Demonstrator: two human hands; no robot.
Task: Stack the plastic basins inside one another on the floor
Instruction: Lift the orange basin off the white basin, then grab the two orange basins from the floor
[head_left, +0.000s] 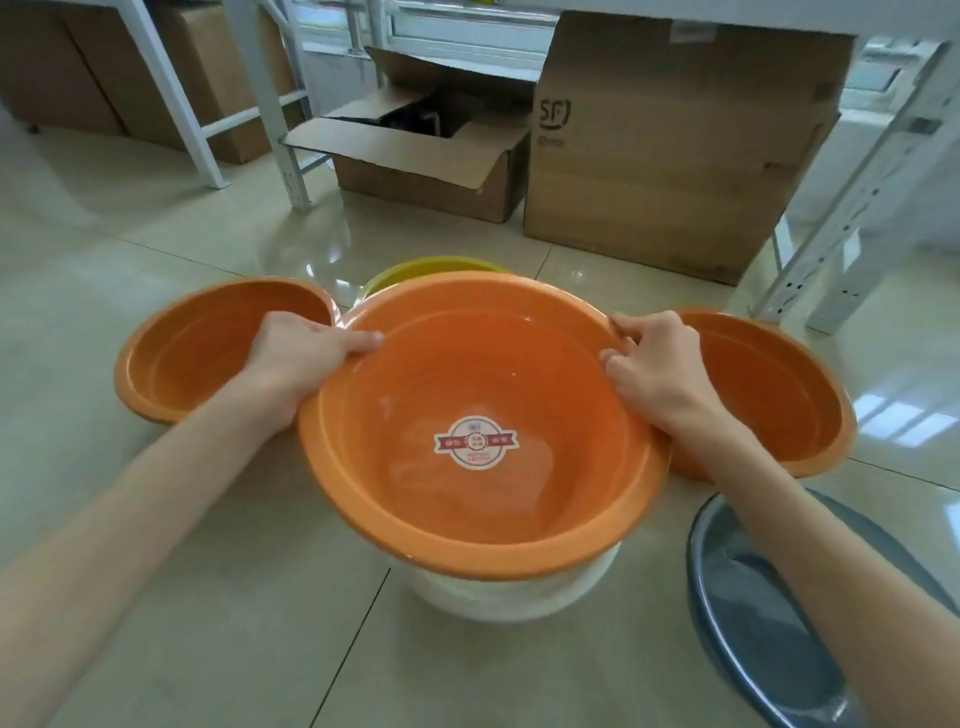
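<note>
A large orange basin with a white outside and a round sticker on its bottom fills the middle of the head view. My left hand grips its left rim and my right hand grips its right rim. Whether it touches the floor I cannot tell. Behind it a yellow basin peeks out. A second orange basin rests on the floor to the left, a third orange basin to the right. A grey-blue basin lies at the lower right under my right forearm.
An open cardboard box and a tall closed cardboard box stand behind the basins. White metal rack legs rise at the back left and a rack leg at the right. The floor is glossy beige tile.
</note>
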